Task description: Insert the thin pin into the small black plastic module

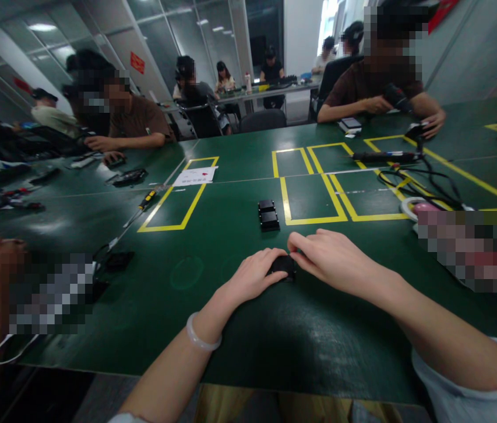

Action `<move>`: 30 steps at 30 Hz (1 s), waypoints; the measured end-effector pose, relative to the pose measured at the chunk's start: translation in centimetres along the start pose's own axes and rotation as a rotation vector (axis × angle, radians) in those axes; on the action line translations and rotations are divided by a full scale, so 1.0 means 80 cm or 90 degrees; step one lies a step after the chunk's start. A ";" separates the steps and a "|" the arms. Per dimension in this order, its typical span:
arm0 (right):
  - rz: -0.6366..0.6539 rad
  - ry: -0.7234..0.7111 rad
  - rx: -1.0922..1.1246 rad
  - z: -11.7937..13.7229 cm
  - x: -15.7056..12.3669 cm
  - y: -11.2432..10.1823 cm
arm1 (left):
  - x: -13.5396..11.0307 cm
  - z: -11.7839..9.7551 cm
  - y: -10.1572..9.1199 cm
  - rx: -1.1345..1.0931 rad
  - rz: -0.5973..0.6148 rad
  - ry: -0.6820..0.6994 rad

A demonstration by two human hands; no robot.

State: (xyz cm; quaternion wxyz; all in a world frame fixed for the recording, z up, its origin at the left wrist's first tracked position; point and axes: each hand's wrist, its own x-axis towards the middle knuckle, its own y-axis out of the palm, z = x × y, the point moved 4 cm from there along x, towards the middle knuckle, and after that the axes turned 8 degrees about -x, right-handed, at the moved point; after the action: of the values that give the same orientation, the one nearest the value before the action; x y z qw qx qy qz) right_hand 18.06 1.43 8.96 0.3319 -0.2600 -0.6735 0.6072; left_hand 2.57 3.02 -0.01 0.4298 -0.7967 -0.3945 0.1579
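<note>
A small black block-like part (287, 269) rests on the green table (239, 341) in front of me. My left hand (257, 273) grips it, fingers over its top and thumb along the near side. At its right edge is my right hand (325, 255), with thumb and forefinger pinched together; whatever may be between those fingertips is too small to make out. Just beyond my hands stands a black device (268, 215) made of two similar blocks side by side, apart from both hands.
Yellow tape rectangles (314, 221) mark the table ahead. A screwdriver (147, 200) and a paper sheet (194, 175) lie to the left. At the right are a black power tool (385, 157), coiled cables and a tape roll (408, 207). Co-workers sit across and at my left.
</note>
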 end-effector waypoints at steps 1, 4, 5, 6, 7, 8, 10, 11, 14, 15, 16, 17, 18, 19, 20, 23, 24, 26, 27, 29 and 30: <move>-0.006 -0.002 0.009 0.000 -0.001 -0.001 | 0.000 0.000 0.000 0.000 -0.001 0.000; -0.017 -0.001 0.033 0.002 -0.003 -0.004 | 0.000 -0.001 -0.001 -0.003 -0.001 -0.003; -0.017 -0.001 0.036 0.003 -0.003 -0.005 | -0.001 -0.001 -0.001 -0.004 0.000 -0.005; -0.016 -0.001 0.034 0.004 -0.002 -0.005 | -0.001 -0.002 -0.001 -0.005 0.001 -0.006; -0.013 -0.001 0.029 0.004 -0.002 -0.005 | -0.001 -0.002 -0.001 -0.007 0.001 -0.007; -0.009 0.001 0.021 0.005 -0.001 -0.005 | -0.001 -0.002 -0.001 -0.007 0.000 -0.009; 0.003 0.003 0.004 0.005 0.001 -0.003 | -0.001 -0.002 -0.001 -0.004 -0.001 -0.013; 0.007 0.003 0.000 0.005 0.001 -0.002 | -0.001 -0.002 -0.001 -0.002 -0.001 -0.014; -0.001 -0.002 0.008 0.005 0.000 -0.003 | -0.001 -0.002 -0.002 -0.002 0.000 -0.014; -0.009 -0.003 0.014 0.005 -0.001 -0.004 | -0.001 -0.003 -0.002 -0.004 0.000 -0.014; -0.016 -0.003 0.019 0.006 -0.002 -0.005 | -0.001 -0.003 -0.002 -0.005 0.000 -0.014; -0.021 -0.001 0.022 0.006 -0.002 -0.006 | -0.001 -0.003 -0.003 -0.007 0.000 -0.015; -0.024 0.001 0.023 0.005 -0.003 -0.007 | -0.001 -0.003 -0.003 -0.009 0.000 -0.016; -0.026 0.002 0.022 0.005 -0.003 -0.007 | -0.001 -0.003 -0.003 -0.010 -0.001 -0.017; -0.025 0.004 0.018 0.005 -0.002 -0.006 | -0.001 -0.004 -0.003 -0.011 -0.002 -0.017; -0.011 0.009 0.000 0.003 0.000 -0.002 | -0.001 -0.004 -0.003 -0.009 0.000 -0.013; -0.006 0.009 -0.003 0.002 0.001 0.000 | -0.001 -0.004 -0.003 -0.007 0.001 -0.011; -0.007 0.007 -0.001 0.002 0.001 0.001 | -0.001 -0.004 -0.003 -0.004 0.003 -0.008; -0.013 0.004 0.005 0.003 0.001 0.000 | -0.001 -0.004 -0.003 -0.003 0.003 -0.008; -0.024 0.002 0.016 0.003 0.000 -0.002 | -0.001 -0.003 -0.002 -0.002 0.003 -0.007; -0.029 0.004 0.020 0.003 -0.001 -0.003 | -0.001 -0.003 -0.002 -0.002 0.002 -0.008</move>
State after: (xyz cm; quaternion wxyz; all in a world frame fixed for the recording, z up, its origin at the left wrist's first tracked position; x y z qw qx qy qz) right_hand 17.91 1.18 9.21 0.3517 -0.2415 -0.6686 0.6091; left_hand 2.57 2.89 0.28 0.4257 -0.7972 -0.3960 0.1627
